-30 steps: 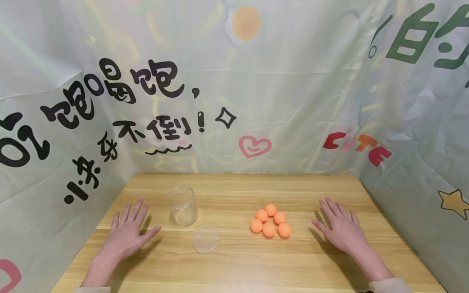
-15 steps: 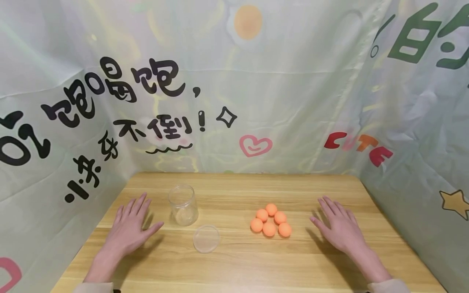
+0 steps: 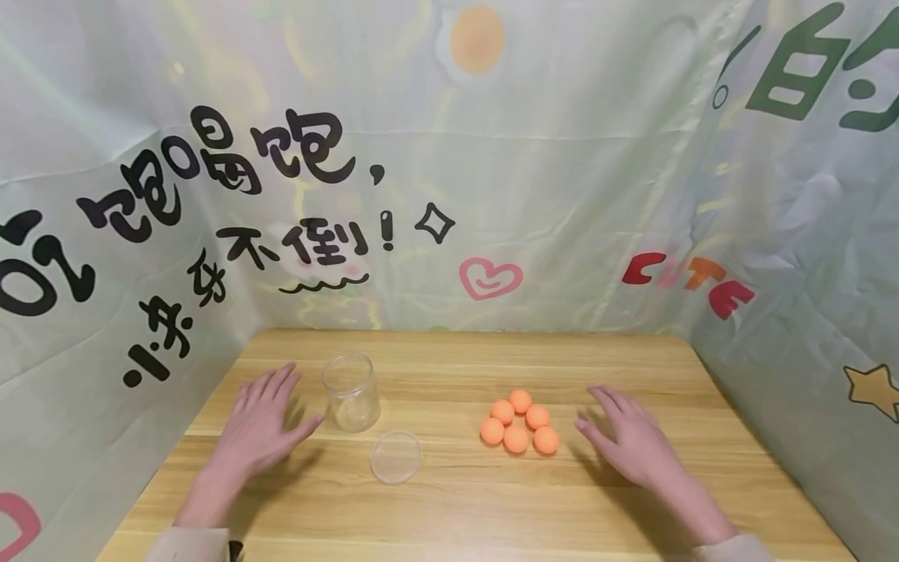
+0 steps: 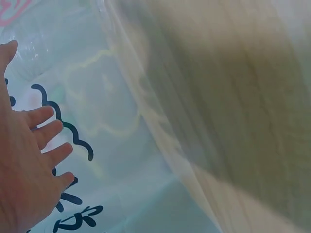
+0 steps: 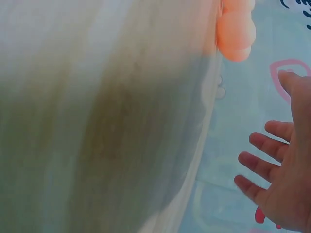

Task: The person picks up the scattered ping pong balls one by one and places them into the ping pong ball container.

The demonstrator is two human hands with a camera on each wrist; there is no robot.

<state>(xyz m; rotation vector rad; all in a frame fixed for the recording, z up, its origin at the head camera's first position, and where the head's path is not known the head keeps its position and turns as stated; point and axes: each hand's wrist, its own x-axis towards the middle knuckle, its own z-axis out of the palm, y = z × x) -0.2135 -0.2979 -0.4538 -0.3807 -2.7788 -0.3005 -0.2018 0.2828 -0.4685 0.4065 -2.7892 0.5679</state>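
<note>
My left hand (image 3: 261,425) hovers over the left part of the table, fingers spread and holding nothing. Just right of its thumb stands a clear open-topped jar (image 3: 353,398), upright. A round clear lid (image 3: 396,457) lies flat in front of the jar. Several orange ping-pong balls (image 3: 516,439) sit in a cluster right of the middle. To their right is my right hand (image 3: 632,437), fingers extended, thumb toward the balls and apart from them. In the right wrist view some balls (image 5: 236,30) show at the top; the left wrist view catches the jar (image 4: 33,53) faintly beside the thumb.
The wooden table (image 3: 449,515) ends at a printed cloth (image 3: 562,195) that hangs behind it and along both sides. Shadows of both hands fall on the wood.
Both hands have moved inward: the left one right and forward toward the jar, the right one left toward the balls. Jar, lid and balls stay in place.
</note>
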